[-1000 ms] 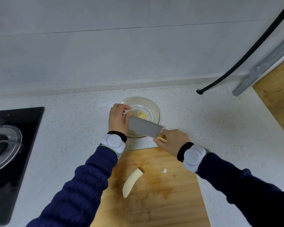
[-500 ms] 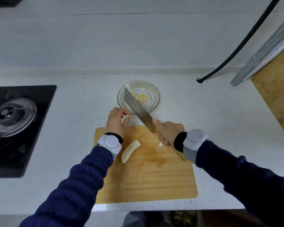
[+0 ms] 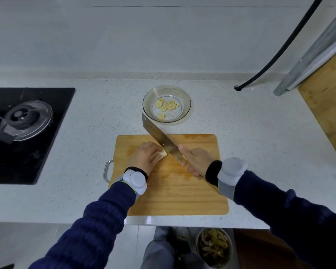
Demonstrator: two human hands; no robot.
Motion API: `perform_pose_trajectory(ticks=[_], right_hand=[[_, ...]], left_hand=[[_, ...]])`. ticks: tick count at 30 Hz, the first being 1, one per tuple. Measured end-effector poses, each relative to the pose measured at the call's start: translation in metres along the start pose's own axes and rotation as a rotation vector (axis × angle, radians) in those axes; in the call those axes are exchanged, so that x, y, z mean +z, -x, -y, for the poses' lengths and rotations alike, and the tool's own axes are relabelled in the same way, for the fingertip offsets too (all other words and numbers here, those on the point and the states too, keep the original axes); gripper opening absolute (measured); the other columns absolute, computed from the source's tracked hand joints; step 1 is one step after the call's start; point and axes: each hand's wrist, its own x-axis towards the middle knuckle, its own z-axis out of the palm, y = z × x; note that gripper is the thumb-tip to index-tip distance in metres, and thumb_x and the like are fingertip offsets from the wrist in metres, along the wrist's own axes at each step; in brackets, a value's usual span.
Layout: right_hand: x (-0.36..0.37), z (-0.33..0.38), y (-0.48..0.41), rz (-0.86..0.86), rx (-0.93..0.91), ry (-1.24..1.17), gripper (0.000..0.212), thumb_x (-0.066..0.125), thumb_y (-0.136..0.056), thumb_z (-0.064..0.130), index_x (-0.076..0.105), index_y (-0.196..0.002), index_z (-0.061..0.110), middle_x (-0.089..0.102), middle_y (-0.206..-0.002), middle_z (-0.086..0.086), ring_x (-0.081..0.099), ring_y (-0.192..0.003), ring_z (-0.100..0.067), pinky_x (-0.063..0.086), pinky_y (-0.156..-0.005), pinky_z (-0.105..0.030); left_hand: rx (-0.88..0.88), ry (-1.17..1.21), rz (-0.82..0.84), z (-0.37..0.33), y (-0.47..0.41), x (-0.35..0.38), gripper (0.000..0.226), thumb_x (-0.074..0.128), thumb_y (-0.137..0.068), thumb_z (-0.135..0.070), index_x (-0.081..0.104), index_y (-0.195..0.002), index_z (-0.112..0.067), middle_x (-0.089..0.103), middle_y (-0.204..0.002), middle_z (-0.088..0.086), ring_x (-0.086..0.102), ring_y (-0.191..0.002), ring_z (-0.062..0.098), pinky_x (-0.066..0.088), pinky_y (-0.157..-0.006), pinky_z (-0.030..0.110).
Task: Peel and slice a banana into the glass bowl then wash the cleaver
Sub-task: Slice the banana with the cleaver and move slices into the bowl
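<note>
Cleaver [image 3: 159,138], gripped by right hand [image 3: 197,161], returns from glass bowl [image 3: 185,113] to banana [image 3: 162,153], now pinned under left hand [image 3: 145,156] fingers: slicing resumes.

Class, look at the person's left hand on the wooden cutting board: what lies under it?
Under the left hand lies a pale peeled banana piece; only its cut end shows beside the steel cleaver blade. The rest is covered by the hand.
</note>
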Motion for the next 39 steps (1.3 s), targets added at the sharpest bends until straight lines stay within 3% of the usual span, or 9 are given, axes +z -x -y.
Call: perform_pose_trajectory(ticks=[6,10,16,24,28,31,34,39], right_hand=[[-0.002,-0.007,0.009,0.005,0.025,-0.013,0.061,0.029,-0.094,0.062,0.057,-0.077,0.011,0.047,-0.055,0.0,0.039,-0.044,-0.013,0.036,-0.043,-0.021],[-0.002,-0.011,0.014,0.002,0.031,-0.01,0.06,0.03,-0.093,0.063,0.056,-0.077,0.012,0.047,-0.055,0.001,0.04,-0.044,-0.012,0.037,-0.043,-0.021],[-0.003,-0.011,0.016,0.015,0.034,0.012,0.06,0.03,-0.092,0.064,0.055,-0.076,0.012,0.047,-0.054,0.001,0.039,-0.042,-0.012,0.037,-0.042,-0.02],[0.0,-0.008,0.018,0.022,0.053,0.023,0.058,0.03,-0.093,0.063,0.05,-0.073,0.012,0.043,-0.055,0.0,0.035,-0.041,-0.011,0.033,-0.041,-0.019],[0.003,-0.007,0.015,0.037,0.051,0.032,0.058,0.03,-0.094,0.061,0.05,-0.075,0.011,0.041,-0.056,0.0,0.032,-0.043,-0.012,0.031,-0.044,-0.021],[0.004,-0.008,0.014,0.043,0.071,-0.014,0.057,0.032,-0.094,0.06,0.051,-0.078,0.009,0.039,-0.055,0.001,0.03,-0.043,-0.011,0.029,-0.044,-0.021],[0.004,-0.008,0.014,0.029,0.061,-0.012,0.057,0.032,-0.094,0.059,0.051,-0.079,0.008,0.041,-0.056,0.001,0.03,-0.043,-0.011,0.029,-0.043,-0.021],[0.002,-0.006,0.013,0.006,0.023,0.002,0.056,0.031,-0.094,0.061,0.05,-0.075,0.011,0.041,-0.055,0.0,0.032,-0.043,-0.013,0.031,-0.044,-0.023]], left_hand=[[0.04,-0.04,-0.051,-0.003,0.009,0.007,0.011,0.071,-0.079,-0.005,0.071,-0.089,-0.011,0.07,-0.097,0.0,0.065,-0.088,0.02,0.051,-0.073,0.025],[0.038,-0.047,-0.078,0.002,0.012,0.011,0.017,0.071,-0.079,-0.005,0.072,-0.093,-0.013,0.07,-0.1,-0.002,0.055,-0.092,0.007,0.052,-0.071,0.023],[0.045,-0.056,-0.064,0.0,0.012,0.014,0.018,0.07,-0.079,-0.004,0.072,-0.095,-0.012,0.07,-0.102,0.001,0.064,-0.094,0.02,0.051,-0.077,0.025],[0.038,-0.04,-0.095,0.006,0.011,0.019,0.016,0.072,-0.079,-0.006,0.072,-0.093,-0.01,0.07,-0.099,0.002,0.058,-0.094,0.013,0.054,-0.072,0.026],[0.046,-0.042,-0.105,0.006,0.01,0.019,0.011,0.066,-0.083,-0.016,0.071,-0.091,-0.011,0.069,-0.097,0.001,0.062,-0.089,0.016,0.055,-0.068,0.026],[0.045,-0.039,-0.113,0.006,0.01,0.018,0.027,0.05,-0.086,-0.029,0.071,-0.092,-0.012,0.069,-0.097,-0.001,0.059,-0.089,0.012,0.054,-0.067,0.023],[0.042,-0.042,-0.112,0.008,0.011,0.02,0.012,0.064,-0.084,-0.017,0.07,-0.093,-0.011,0.069,-0.098,-0.001,0.06,-0.088,0.014,0.056,-0.065,0.026],[0.036,-0.037,-0.116,0.006,0.011,0.02,0.014,0.07,-0.08,-0.006,0.07,-0.093,-0.01,0.068,-0.099,-0.001,0.058,-0.088,0.013,0.057,-0.066,0.031]])
